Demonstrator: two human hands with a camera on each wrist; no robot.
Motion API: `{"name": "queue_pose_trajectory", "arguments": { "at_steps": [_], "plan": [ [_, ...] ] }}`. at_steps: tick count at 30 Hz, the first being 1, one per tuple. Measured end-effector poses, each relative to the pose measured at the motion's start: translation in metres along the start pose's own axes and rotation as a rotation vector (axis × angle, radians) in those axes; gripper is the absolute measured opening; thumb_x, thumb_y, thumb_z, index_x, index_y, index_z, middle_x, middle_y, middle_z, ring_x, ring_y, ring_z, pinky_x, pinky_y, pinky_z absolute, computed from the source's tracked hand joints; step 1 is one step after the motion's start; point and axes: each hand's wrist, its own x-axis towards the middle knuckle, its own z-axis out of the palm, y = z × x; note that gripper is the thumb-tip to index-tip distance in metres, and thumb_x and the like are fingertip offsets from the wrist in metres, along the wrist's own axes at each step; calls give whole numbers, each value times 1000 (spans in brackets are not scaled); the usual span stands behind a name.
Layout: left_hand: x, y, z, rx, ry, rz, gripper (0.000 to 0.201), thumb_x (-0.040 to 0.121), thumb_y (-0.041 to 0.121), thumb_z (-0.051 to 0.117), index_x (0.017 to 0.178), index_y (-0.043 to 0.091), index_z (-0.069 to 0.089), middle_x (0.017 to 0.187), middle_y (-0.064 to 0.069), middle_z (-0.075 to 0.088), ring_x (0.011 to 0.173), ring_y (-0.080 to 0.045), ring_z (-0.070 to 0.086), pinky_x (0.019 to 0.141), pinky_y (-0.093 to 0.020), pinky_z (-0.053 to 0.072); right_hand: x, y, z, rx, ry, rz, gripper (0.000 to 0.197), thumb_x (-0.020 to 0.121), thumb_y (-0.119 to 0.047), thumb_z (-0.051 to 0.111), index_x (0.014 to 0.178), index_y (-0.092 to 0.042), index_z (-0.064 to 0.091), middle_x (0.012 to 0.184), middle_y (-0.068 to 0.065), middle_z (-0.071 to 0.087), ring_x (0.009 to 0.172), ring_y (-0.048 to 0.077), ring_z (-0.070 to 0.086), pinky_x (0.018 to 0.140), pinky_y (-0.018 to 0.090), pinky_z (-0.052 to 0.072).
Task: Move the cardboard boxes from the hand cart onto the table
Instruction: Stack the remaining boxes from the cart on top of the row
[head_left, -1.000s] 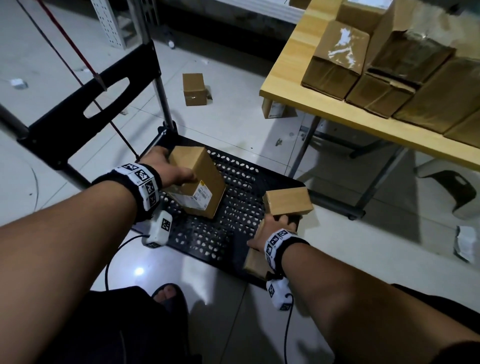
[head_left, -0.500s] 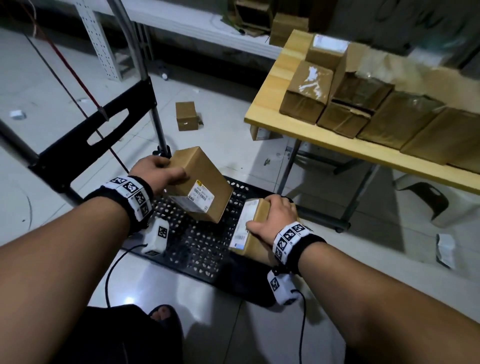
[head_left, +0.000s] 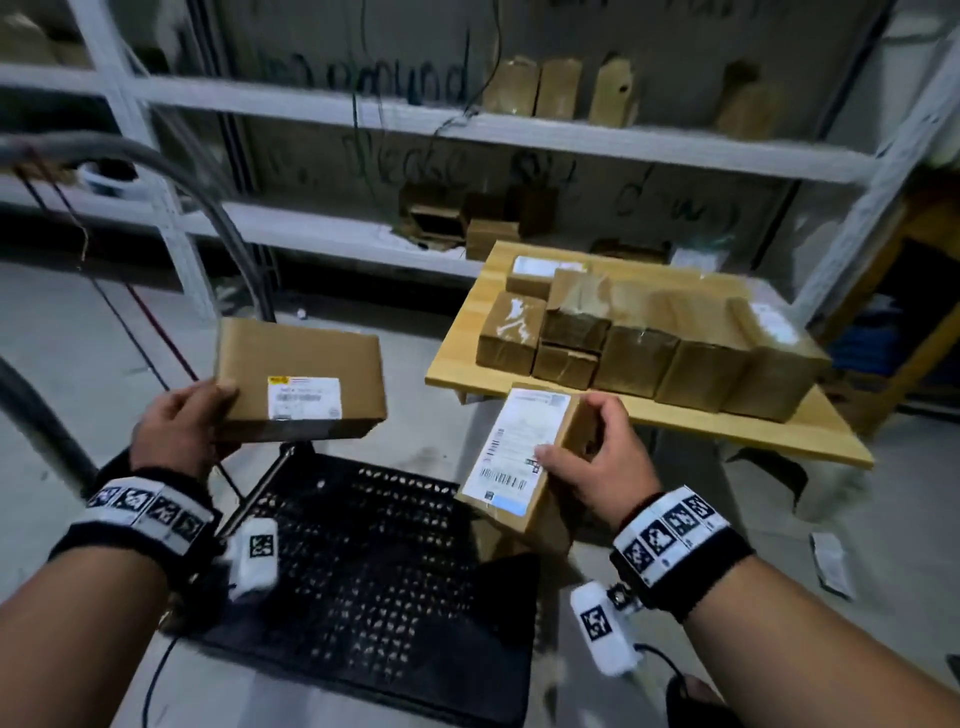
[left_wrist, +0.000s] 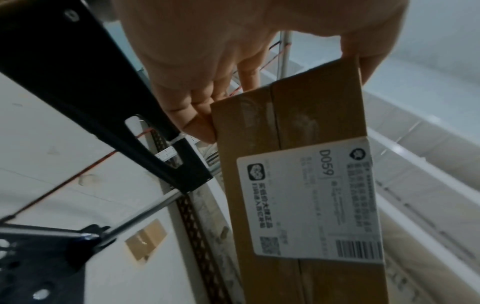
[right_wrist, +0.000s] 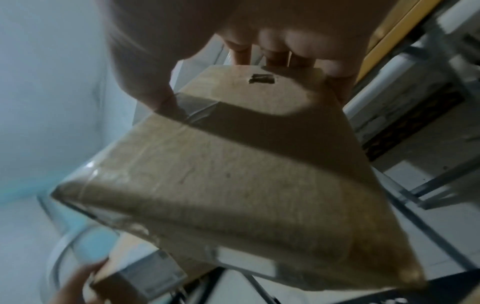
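Observation:
My left hand (head_left: 182, 421) grips a flat cardboard box (head_left: 301, 379) by its left end, lifted above the black perforated cart deck (head_left: 363, 571); the left wrist view shows this box (left_wrist: 293, 164) with a white shipping label, held between thumb and fingers. My right hand (head_left: 597, 457) holds a smaller labelled box (head_left: 519, 457) by its right side, raised over the cart's right edge; the right wrist view shows its taped underside (right_wrist: 233, 174). The wooden table (head_left: 649, 415) stands ahead to the right with several boxes (head_left: 623, 338) packed on it.
The cart handle (head_left: 171, 187) curves up at the left, with red cords beside it. White metal shelving (head_left: 467, 130) with more boxes lines the back wall. A small box (left_wrist: 145, 240) lies on the floor. A paper scrap (head_left: 831, 566) lies on the floor at right.
Both hands have lifted their boxes up off the cart deck. My view has tilted up, so the table and shelving now lie ahead.

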Motion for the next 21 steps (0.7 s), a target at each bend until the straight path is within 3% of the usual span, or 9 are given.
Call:
{"name": "queue_pose_trajectory", "arguments": {
  "at_steps": [3, 5, 7, 10, 13, 14, 17, 19, 21],
  "plan": [
    [-9, 19, 17, -176, 0, -83, 28, 72, 40, 76, 88, 22, 63, 85, -7, 62, 64, -19, 56, 59, -36, 46, -6, 8, -24, 234, 62, 45, 64, 76, -31, 88, 128, -32, 50, 122, -3, 68, 109, 16, 67, 85, 38, 57],
    [-15, 26, 35, -222, -50, -127, 33, 65, 43, 76, 85, 21, 62, 76, -6, 56, 56, -19, 47, 54, -33, 39, -5, 18, -34, 355, 109, 92, 63, 79, -28, 87, 131, -30, 52, 124, -1, 69, 107, 15, 68, 80, 37, 58],
    [-20, 30, 58, -223, -117, -148, 36, 65, 44, 78, 88, 21, 62, 80, -10, 52, 61, -21, 45, 51, -27, 43, 0, 26, -40, 462, 157, 146, 62, 78, -26, 88, 130, -28, 54, 124, 2, 69, 103, 14, 68, 76, 34, 57],
    [-27, 43, 95, -268, -183, -208, 43, 64, 43, 80, 96, 21, 62, 89, -12, 53, 68, -25, 54, 57, -38, 60, 11, 30, -49, 600, 223, 197, 78, 56, -47, 89, 127, -33, 58, 123, 2, 72, 106, 24, 72, 89, 48, 61],
    [-33, 58, 137, -342, -214, -264, 43, 71, 37, 78, 106, 20, 58, 84, -14, 61, 64, -29, 70, 62, -55, 64, 14, 29, -60, 652, 233, 158, 65, 74, -34, 88, 129, -33, 52, 120, 0, 70, 103, 22, 72, 78, 41, 60],
    [-34, 60, 152, -355, -228, -270, 53, 67, 37, 80, 112, 22, 57, 91, -17, 61, 69, -29, 71, 67, -60, 63, 15, 29, -63, 643, 230, 143, 61, 81, -26, 85, 130, -33, 50, 119, -2, 68, 102, 19, 71, 75, 36, 59],
    [-39, 65, 193, -389, -202, -288, 85, 65, 37, 81, 142, 41, 46, 137, -15, 54, 114, -42, 65, 79, -77, 55, 18, 34, -68, 641, 208, 115, 55, 86, -18, 81, 129, -33, 50, 119, -4, 67, 102, 13, 69, 71, 29, 57],
    [-46, 67, 221, -391, -178, -271, 85, 74, 37, 77, 148, 50, 38, 144, -8, 48, 120, -44, 60, 80, -83, 51, 22, 36, -70, 668, 207, 105, 49, 86, -17, 80, 123, -33, 53, 120, -3, 68, 104, 13, 69, 75, 31, 58],
    [-47, 68, 245, -388, -146, -277, 86, 81, 36, 76, 151, 55, 30, 142, -7, 47, 113, -40, 60, 84, -80, 51, 24, 36, -70, 686, 196, 92, 45, 86, -18, 80, 116, -37, 54, 117, -4, 70, 103, 13, 70, 79, 33, 59]
  ]
}}
